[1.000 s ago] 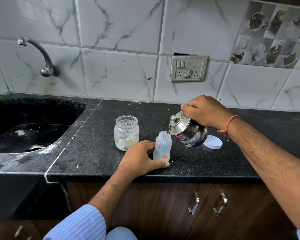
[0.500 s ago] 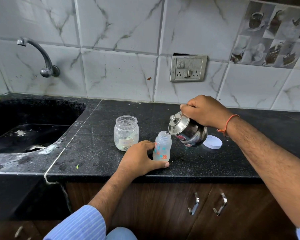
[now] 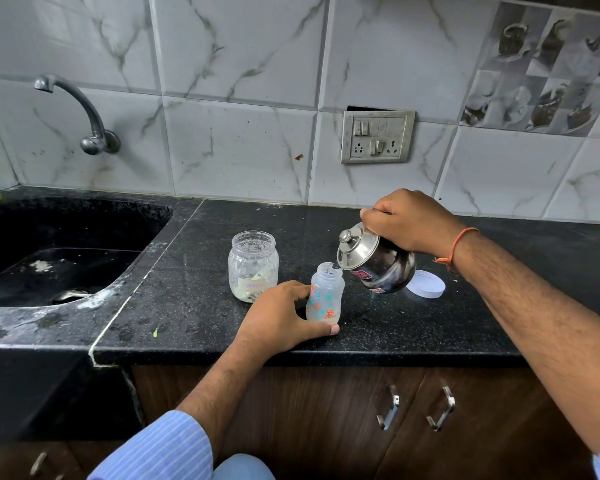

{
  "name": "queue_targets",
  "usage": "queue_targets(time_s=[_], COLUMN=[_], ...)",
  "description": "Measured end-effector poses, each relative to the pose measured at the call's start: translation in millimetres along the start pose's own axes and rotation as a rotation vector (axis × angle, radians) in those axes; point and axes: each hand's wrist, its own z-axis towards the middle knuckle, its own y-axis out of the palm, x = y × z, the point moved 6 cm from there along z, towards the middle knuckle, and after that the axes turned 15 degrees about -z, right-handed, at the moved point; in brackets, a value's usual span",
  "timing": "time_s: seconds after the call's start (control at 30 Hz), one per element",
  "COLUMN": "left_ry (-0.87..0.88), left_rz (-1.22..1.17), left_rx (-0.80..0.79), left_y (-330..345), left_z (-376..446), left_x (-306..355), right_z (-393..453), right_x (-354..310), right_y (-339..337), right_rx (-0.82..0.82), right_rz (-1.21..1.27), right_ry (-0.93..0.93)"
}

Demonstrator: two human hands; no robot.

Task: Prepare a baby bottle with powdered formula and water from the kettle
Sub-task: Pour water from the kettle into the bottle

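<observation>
A small clear baby bottle (image 3: 324, 296) with orange and blue prints stands open-topped near the front of the black counter (image 3: 194, 306). My left hand (image 3: 278, 318) curls round its lower part, thumb along the front. My right hand (image 3: 407, 221) grips a small steel kettle (image 3: 378, 261) from above and holds it tilted left, its spout right over the bottle's mouth. Behind my left hand stands an open glass jar (image 3: 253, 266) with pale powder at the bottom.
A white lid (image 3: 426, 284) lies on the counter just right of the kettle. A black sink (image 3: 56, 268) with a wall tap (image 3: 84, 116) is to the left. A socket panel (image 3: 377, 136) sits on the tiled wall. Cabinet handles (image 3: 388, 412) are below the counter edge.
The kettle stays tilted over the bottle, shifted very slightly. Both hands keep their holds.
</observation>
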Motion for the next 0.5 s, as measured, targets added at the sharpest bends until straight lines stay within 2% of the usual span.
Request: queue_targets(time_s=[0.5], left_ry=[0.007], left_rz=[0.008], left_rx=[0.006], left_y=[-1.1], left_z=[-0.6], left_x=[0.8], right_z=[1.3], right_x=[-1.7], right_y=[-0.2], right_rx=[-0.017], right_rz=[0.004], right_ry=[-0.007])
